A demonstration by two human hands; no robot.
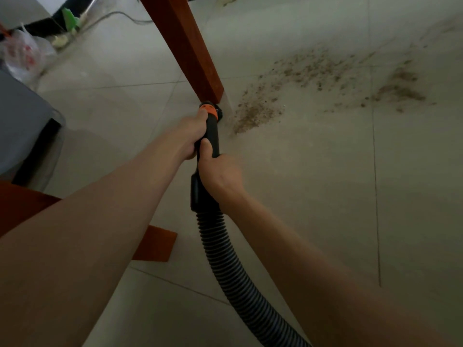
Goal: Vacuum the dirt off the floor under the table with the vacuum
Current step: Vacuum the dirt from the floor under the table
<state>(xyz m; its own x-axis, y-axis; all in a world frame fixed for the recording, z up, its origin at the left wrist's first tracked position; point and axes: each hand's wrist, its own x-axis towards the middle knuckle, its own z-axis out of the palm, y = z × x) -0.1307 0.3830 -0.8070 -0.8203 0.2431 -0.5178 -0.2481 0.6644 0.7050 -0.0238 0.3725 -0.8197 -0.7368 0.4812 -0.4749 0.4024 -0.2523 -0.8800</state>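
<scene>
Item: vacuum wand (209, 136), black with an orange collar, gripped in both fists, left hand (191, 136) wrapped round it ahead and right hand (218, 175) behind with thumb laid along the top, ribbed hose (225, 259) trailing back. Nozzle end down at the foot of the table leg (193, 53), its mouth hidden, probably on the tile; the dirt (258, 112) lies just to its right, thinning toward a second patch further off. Advice: sweep right in slow overlapping passes, nozzle kept low, clear of the leg.
</scene>
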